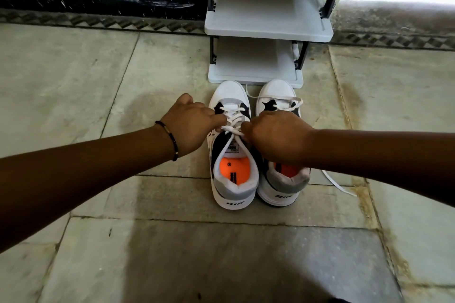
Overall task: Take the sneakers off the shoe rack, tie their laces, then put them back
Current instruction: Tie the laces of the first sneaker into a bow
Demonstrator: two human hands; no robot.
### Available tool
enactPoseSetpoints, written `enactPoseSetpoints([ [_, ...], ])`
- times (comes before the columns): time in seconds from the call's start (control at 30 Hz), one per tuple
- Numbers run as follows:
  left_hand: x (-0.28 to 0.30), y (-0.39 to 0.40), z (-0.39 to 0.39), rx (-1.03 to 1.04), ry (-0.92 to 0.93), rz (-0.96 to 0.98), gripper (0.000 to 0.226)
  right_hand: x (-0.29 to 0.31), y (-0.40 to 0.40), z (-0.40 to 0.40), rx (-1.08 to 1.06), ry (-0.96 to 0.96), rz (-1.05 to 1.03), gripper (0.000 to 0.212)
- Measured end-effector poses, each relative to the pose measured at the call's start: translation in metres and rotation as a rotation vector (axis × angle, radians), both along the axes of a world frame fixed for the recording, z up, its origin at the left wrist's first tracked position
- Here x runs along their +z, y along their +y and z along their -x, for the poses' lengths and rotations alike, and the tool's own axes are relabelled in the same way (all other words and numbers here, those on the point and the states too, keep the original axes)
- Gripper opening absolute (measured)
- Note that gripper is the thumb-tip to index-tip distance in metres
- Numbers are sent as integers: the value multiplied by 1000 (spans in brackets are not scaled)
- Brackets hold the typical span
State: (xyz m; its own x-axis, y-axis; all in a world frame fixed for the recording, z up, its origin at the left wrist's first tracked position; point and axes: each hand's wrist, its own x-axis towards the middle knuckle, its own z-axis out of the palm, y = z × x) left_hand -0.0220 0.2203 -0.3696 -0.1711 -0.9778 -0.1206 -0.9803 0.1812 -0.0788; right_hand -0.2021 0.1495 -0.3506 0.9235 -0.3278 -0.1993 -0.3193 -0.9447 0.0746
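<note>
Down on the stone floor (73, 81), two white sneakers stand side by side, toes touching the grey shoe rack (268, 29). Both hands work the left sneaker (232, 155): the left hand (190, 125) and right hand (275, 138) each pinch its white lace (232, 129), fingers closed. The right sneaker (280, 179) has loose laces trailing.

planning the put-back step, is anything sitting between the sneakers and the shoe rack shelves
Nothing visible. Both sneakers stand on the floor with their toes right at the shoe rack, and the two shelves in view are bare. The only loose thing is the right sneaker's untied lace, trailing on the floor away from the rack.
</note>
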Motion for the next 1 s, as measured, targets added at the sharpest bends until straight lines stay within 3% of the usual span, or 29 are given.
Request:
enactPoseSetpoints([
  [0.2, -2, 2, -5, -178, -81, 225, 39, 7, 2, 0, 41, 100, 42, 28],
  [0.43, -1, -1, -5, -150, -50, 133, 51, 10, -1, 3, 86, 131, 94, 26],
  [0.53, -3, -2, -4, -63, 6, -9, 36, 10, -1, 1, 106, 147, 99, 26],
  [0.6, -5, -2, -5, -37, 112, -31, 31, 12, -2, 2, 103, 157, 87, 26],
  [0.73, -7, -2, -12, 42, 520, -172, 16, 13, -5, 7, 19, 151, 9, 27],
  [1.0, -10, 3, -10, 68, 625, -93, 17, 5, -3, -11, -171, -99, -191, 44],
])
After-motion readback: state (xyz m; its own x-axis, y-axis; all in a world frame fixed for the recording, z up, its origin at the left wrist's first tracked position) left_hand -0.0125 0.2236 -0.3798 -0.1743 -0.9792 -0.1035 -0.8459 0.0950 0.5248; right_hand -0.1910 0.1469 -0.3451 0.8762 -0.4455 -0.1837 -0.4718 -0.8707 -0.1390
